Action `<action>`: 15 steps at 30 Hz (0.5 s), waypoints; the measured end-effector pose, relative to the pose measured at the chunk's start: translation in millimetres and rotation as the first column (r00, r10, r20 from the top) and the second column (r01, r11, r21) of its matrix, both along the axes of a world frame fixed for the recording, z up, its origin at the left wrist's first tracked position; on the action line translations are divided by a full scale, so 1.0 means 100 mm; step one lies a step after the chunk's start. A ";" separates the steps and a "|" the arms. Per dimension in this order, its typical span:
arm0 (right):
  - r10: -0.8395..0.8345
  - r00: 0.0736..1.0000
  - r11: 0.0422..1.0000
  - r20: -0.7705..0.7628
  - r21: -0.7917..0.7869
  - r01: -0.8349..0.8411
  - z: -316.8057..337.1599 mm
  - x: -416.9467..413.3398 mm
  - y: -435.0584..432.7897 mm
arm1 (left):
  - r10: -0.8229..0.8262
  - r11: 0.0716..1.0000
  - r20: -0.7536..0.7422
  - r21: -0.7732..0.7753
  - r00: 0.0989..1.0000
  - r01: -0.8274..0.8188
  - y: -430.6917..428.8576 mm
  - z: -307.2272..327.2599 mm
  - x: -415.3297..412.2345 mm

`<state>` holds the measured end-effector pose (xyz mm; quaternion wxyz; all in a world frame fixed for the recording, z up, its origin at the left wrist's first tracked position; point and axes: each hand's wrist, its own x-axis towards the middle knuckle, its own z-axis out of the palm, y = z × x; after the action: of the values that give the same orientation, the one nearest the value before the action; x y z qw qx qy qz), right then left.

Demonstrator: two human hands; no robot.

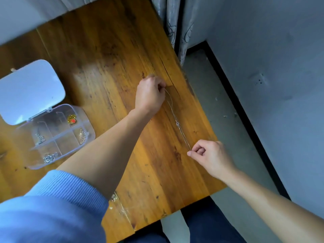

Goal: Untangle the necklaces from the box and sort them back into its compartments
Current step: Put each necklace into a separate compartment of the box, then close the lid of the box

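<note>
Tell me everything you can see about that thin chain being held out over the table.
The chain is a fine, silvery necklace, doubled into close parallel strands. It is stretched nearly straight just above the wooden table, pinched at its far end by the left hand and at its near end by the right hand. A small pendant or knot sits near its middle.

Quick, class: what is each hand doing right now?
Left hand: closed, pinching the far end of the necklace.
Right hand: closed, pinching the near end of it.

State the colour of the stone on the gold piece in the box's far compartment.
Red-orange, set in the gold piece inside the clear box; the head view shows it.
</note>
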<state>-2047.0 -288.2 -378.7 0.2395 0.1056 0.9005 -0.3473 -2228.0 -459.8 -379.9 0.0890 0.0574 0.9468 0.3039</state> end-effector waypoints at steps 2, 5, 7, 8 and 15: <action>-0.124 0.992 0.991 0.020 -0.044 0.125 0.06 -0.07 0.06 | 0.025 1.000 -0.014 -0.003 1.000 -0.025 -0.07 0.03 0.02; -0.312 0.950 0.948 -0.033 -0.084 0.308 0.20 -0.24 0.14 | 0.103 0.994 -0.049 0.027 0.993 -0.102 -0.30 0.12 0.06; -0.349 0.933 0.935 -0.090 -0.103 0.340 0.31 -0.38 0.08 | 0.173 0.983 -0.045 0.070 0.984 -0.170 -0.55 0.22 0.11; -0.342 0.934 0.937 -0.108 -0.110 0.330 0.35 -0.46 -0.01 | 0.204 0.976 -0.042 0.089 0.978 -0.200 -0.69 0.27 0.15; -0.159 0.984 0.969 -0.084 -0.205 0.139 0.39 -0.95 -1.31 | 0.427 0.897 -0.065 0.154 0.902 -0.414 -2.08 0.61 0.46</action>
<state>-2142.3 -418.8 -339.7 0.1768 0.1311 0.8617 -0.4571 -2181.6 -668.1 -318.8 -0.0293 -0.1280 0.9170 0.3767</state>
